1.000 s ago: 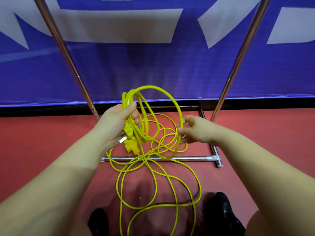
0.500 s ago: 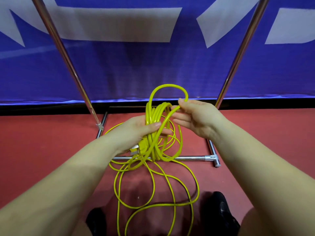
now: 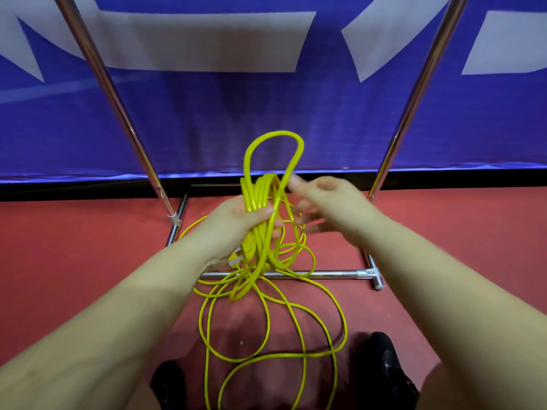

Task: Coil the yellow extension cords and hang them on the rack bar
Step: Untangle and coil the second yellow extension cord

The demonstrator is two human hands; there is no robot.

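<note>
A long yellow extension cord (image 3: 267, 318) lies partly in loose loops on the red floor and partly gathered into a bundle. My left hand (image 3: 233, 220) grips that bundle of several loops at chest height, with one tall loop (image 3: 275, 134) standing above the fist. A white-tipped plug hangs below this hand. Just to the right of the bundle is my right hand (image 3: 331, 202), blurred by motion. Its fingers are spread and point toward the cord, and its fingertip is close to the rising strand. The rack's hanging bar is out of view.
The chrome rack's left upright (image 3: 118, 105) and right upright (image 3: 414, 90) slant up past a blue and white banner (image 3: 207, 113). Its low base bar (image 3: 325, 273) crosses the floor under the cord. My two black shoes (image 3: 381, 368) stand among the floor loops.
My left hand brought the bundle toward the middle and closed round more loops. My right hand laid a new loop onto it, then loosened and pulled slightly right. Less cord lies spread out.
</note>
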